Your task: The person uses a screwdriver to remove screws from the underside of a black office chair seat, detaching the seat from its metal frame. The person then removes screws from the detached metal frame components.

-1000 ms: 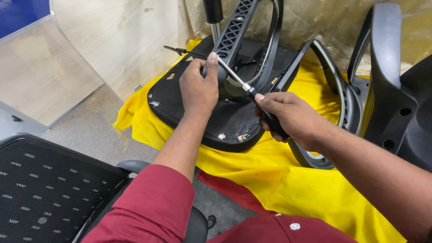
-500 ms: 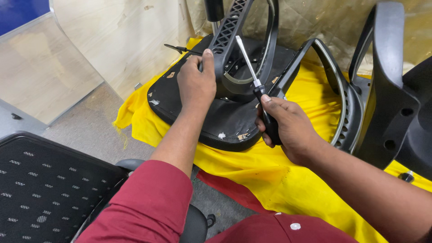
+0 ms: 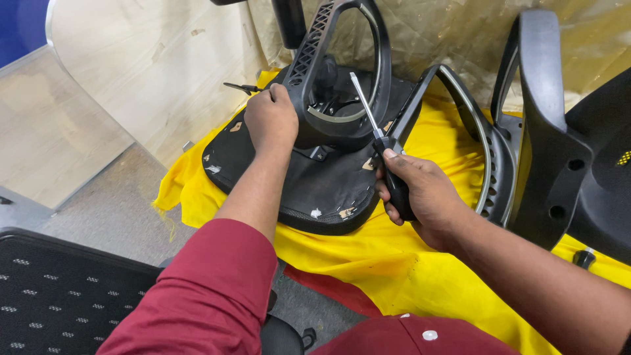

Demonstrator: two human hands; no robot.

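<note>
Two bare hands work on an upturned black chair seat (image 3: 315, 181) lying on yellow cloth (image 3: 368, 256). Left hand (image 3: 271, 121) is clenched around the black armrest loop (image 3: 325, 66) where it meets the seat, apparently steadying it. Right hand (image 3: 420, 190) grips a screwdriver (image 3: 382, 148) by its black handle, shaft angled up toward the bracket inside the loop, tip not seated. Second armrest (image 3: 483, 131) leans beside it.

Single head-worn view, steeply down and close over both forearms, upturned chair seat (image 3: 289, 171) toward 12 o'clock.
</note>
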